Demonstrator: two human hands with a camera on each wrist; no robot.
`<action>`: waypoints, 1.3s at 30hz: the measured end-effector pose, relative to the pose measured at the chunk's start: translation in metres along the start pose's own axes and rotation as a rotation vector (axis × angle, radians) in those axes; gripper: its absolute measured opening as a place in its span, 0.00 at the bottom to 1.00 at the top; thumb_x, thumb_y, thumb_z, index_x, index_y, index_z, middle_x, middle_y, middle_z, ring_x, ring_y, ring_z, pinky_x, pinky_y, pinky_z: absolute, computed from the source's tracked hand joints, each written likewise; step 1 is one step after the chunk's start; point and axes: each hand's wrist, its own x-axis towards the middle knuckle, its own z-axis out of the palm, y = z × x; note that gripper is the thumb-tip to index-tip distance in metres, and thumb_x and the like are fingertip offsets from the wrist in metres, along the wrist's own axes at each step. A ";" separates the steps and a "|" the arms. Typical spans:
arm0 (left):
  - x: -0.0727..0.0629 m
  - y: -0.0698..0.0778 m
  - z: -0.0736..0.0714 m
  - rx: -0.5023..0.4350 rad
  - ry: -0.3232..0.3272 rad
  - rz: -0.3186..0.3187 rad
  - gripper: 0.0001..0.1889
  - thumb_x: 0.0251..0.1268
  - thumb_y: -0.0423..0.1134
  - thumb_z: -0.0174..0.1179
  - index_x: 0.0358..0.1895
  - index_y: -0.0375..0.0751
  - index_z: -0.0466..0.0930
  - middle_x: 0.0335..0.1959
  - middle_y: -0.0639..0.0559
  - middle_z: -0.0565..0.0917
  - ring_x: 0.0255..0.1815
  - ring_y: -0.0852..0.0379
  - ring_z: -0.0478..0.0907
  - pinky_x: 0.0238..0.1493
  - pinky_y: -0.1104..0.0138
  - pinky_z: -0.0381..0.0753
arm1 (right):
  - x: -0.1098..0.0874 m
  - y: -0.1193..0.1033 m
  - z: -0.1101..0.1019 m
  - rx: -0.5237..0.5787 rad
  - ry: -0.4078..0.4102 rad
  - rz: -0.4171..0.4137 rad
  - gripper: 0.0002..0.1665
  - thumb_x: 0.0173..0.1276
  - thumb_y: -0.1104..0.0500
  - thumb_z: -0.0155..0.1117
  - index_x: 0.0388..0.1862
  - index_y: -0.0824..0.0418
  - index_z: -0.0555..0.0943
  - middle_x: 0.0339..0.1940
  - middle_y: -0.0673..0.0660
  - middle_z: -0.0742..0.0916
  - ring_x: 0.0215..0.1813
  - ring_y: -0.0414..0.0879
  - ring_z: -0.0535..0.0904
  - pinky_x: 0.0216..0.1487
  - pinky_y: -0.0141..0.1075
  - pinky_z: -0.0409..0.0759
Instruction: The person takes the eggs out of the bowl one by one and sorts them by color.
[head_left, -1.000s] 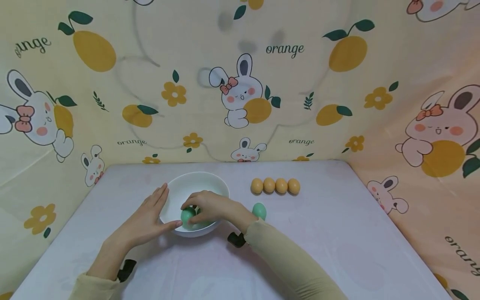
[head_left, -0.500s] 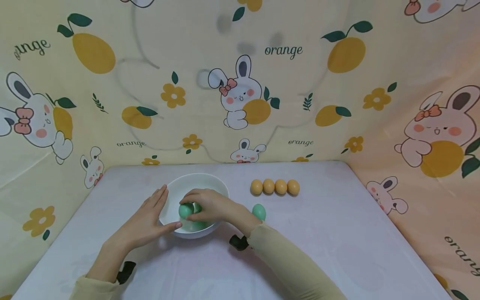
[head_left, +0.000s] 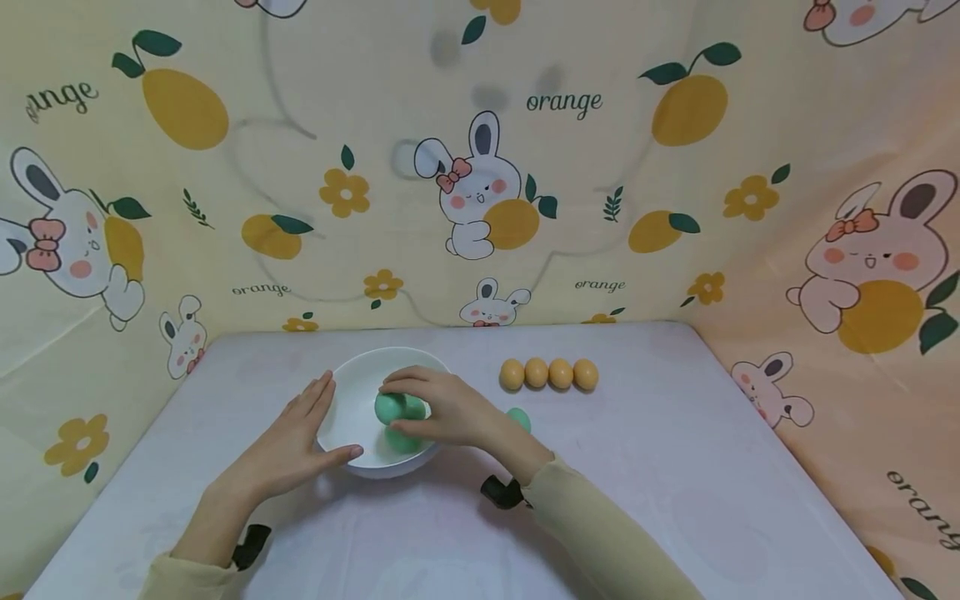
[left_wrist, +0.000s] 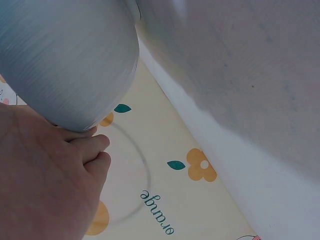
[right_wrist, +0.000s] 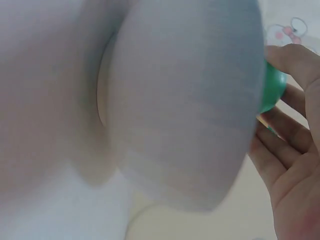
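A white bowl (head_left: 352,417) stands on the table, with green eggs inside. My left hand (head_left: 281,454) lies along its left side, fingers extended and thumb at the front rim. In the left wrist view those fingers (left_wrist: 95,147) are beside the bowl's outer wall. Over the bowl, my right hand (head_left: 450,410) pinches a green egg (head_left: 389,409) between thumb and fingertips. In the right wrist view that egg (right_wrist: 272,87) shows at the rim. A second green egg (head_left: 415,407) is close beside it, partly behind the fingers. Lower in the bowl lies another green egg (head_left: 402,440).
Several yellow-brown eggs (head_left: 548,374) stand in a row to the right of the bowl. Another green egg (head_left: 520,418) sits on the white table (head_left: 675,467), partly hidden by my right forearm. A printed cloth (head_left: 360,108) hangs behind the table and at both sides.
My right hand has risen and shifted right within the bowl with the pinched green egg, uncovering the egg below. My left hand stays at the bowl's side.
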 end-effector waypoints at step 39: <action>0.002 0.001 0.003 0.020 -0.009 -0.034 0.63 0.63 0.71 0.63 0.82 0.25 0.46 0.85 0.31 0.46 0.83 0.29 0.46 0.78 0.34 0.52 | -0.131 0.073 -0.063 -0.114 0.240 0.234 0.31 0.63 0.60 0.80 0.65 0.60 0.82 0.67 0.56 0.83 0.67 0.54 0.79 0.64 0.50 0.83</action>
